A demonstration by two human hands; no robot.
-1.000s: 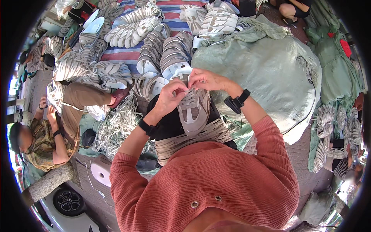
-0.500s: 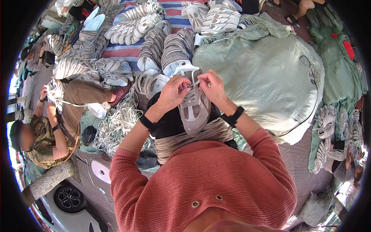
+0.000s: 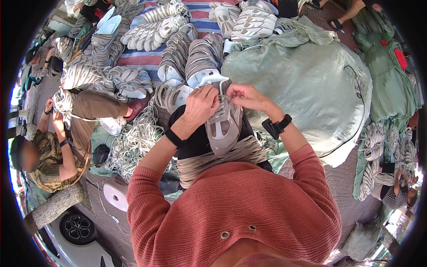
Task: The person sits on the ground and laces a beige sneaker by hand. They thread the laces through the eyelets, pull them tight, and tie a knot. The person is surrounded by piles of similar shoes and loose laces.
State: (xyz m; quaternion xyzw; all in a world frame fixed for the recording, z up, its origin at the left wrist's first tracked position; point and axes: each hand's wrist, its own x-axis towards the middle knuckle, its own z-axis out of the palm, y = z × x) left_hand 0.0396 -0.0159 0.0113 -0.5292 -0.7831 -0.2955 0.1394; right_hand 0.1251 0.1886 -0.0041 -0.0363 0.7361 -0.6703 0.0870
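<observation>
A grey and beige sneaker upper (image 3: pixel 224 139) rests on my lap, its toe toward me. My left hand (image 3: pixel 201 106) is closed at the left edge of its lacing, thumb and fingers pinched together. On the other side my right hand (image 3: pixel 249 97) pinches a beige shoelace (image 3: pixel 225 97) near the top eyelets. Fingers partly cover the lace, and the tip of the left pinch is hidden. Below the toe, a thick bundle of beige laces (image 3: pixel 235 155) lies across my lap over black cloth.
Rows of similar shoe uppers (image 3: pixel 204 58) lie ahead on a striped sheet (image 3: pixel 138 58). A heap of loose white laces (image 3: pixel 138 144) is at the left, beside a seated co-worker (image 3: pixel 53 155) handling laces. A large pale green sack (image 3: pixel 302 93) bulges at my right.
My right hand has swung outward and turned flatter, its wrist shifting right. My left hand stays beside the lacing, turned slightly. The shoe upper has barely moved.
</observation>
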